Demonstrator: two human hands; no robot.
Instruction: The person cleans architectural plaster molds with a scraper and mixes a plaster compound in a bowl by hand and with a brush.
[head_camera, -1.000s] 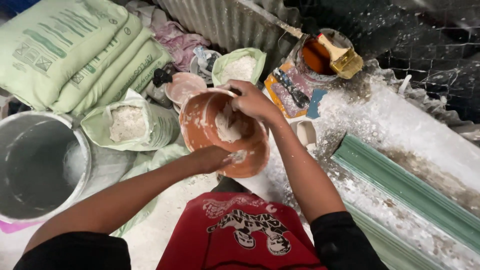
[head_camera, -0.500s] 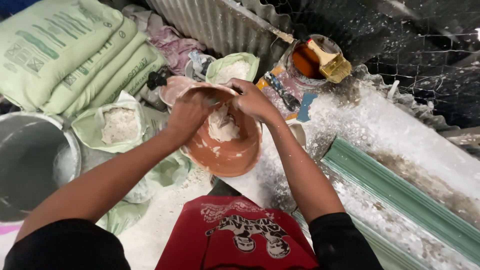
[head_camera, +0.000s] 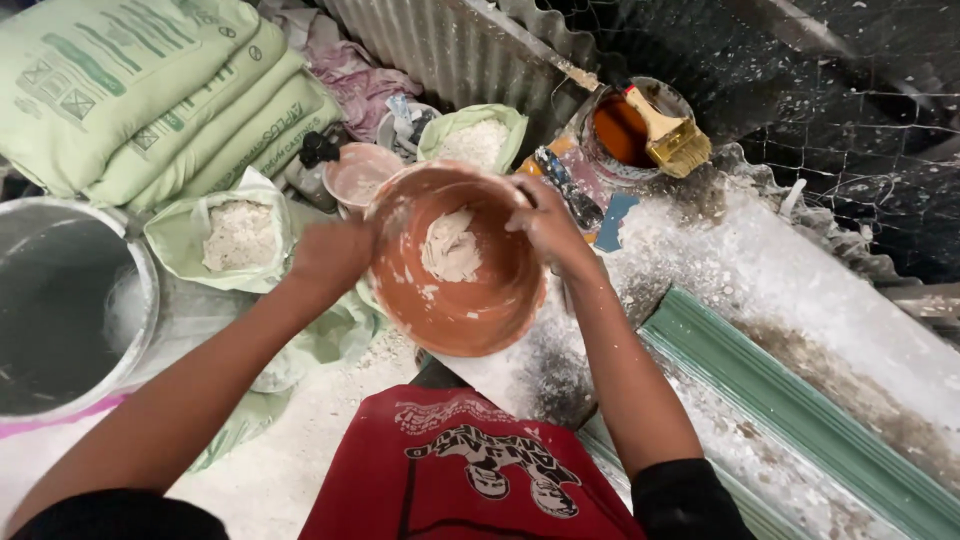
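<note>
Mixing step: left hand (head_camera: 330, 255) and right hand (head_camera: 545, 225) clasp terracotta-coloured bowl (head_camera: 455, 262), fingers curled over rim (white plaster lump (head_camera: 450, 245) inside); next likely needs scraping.

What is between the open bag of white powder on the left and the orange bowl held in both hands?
In the head view, the left hand on the orange bowl lies between it and the open bag.

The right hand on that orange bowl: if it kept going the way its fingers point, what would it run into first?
The right hand grips the rim of the orange bowl, fingers pointing left into it. Going straight on, it would probably meet the white paste lump inside first, though depth is hard to judge.
</note>
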